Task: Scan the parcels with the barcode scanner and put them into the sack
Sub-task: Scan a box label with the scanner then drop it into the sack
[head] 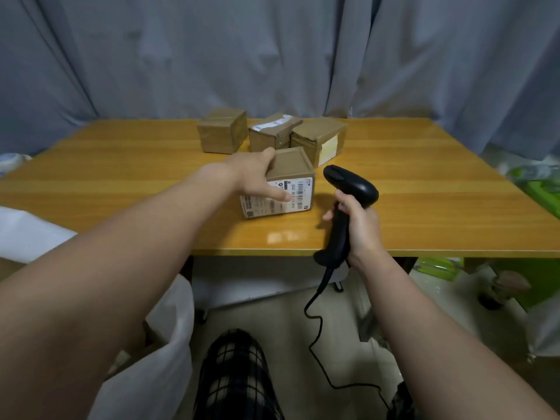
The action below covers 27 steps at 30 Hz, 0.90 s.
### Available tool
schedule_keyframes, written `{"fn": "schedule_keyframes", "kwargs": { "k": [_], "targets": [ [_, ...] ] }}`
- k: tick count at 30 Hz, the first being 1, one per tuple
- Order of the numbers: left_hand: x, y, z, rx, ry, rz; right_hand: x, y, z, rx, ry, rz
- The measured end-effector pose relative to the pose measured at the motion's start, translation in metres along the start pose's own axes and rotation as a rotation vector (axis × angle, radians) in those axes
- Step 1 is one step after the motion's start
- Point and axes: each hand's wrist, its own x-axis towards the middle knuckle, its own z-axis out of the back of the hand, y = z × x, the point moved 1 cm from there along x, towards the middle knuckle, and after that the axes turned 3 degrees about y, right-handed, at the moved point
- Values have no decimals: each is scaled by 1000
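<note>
Left hand (256, 174) grips brown parcel (291, 168) (white barcode label facing camera); right hand (359, 225) clenches black scanner (348, 189) at parcel's 3 o'clock.

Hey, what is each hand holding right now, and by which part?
The left hand grips the front parcel at its left side, thumb on top, fingers over the label. The right hand grips the barcode scanner by its handle.

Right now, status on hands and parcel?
Left hand grips front parcel, thumb on label. Right hand holds scanner. Three parcels behind.
</note>
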Motion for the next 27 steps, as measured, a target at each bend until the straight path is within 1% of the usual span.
{"fn": "schedule_keyframes", "kwargs": {
  "k": [3,6,7,10,11,15,18,19,21,23,27],
  "targets": [
    [-19,-8,3,91,39,21,-13,1,3,16,7,13],
    [-28,-10,9,112,-10,51,-26,-3,3,-25,-8,9],
    [-29,-10,9,88,-6,64,-30,-4,3,-36,-16,5],
    [-26,-8,2,-117,123,116,-34,-4,4,-87,-34,3],
    [-24,-8,0,-136,152,127,-34,-4,6,-113,-35,-2],
    [-23,-9,2,-50,190,139,-33,-3,9,-191,-12,-28],
    [-32,-10,6,-207,300,93,-36,-1,10,-226,25,-33],
    [-36,-8,6,-252,312,78,-38,0,10,-214,31,-37],
    [-47,-2,3,-311,254,55,-42,4,11,-194,51,-37],
    [-60,5,2,-420,142,48,-45,12,13,-220,65,-6],
    [-85,13,-9,-874,-62,41,-50,37,15,-334,51,171]
  ]
}}
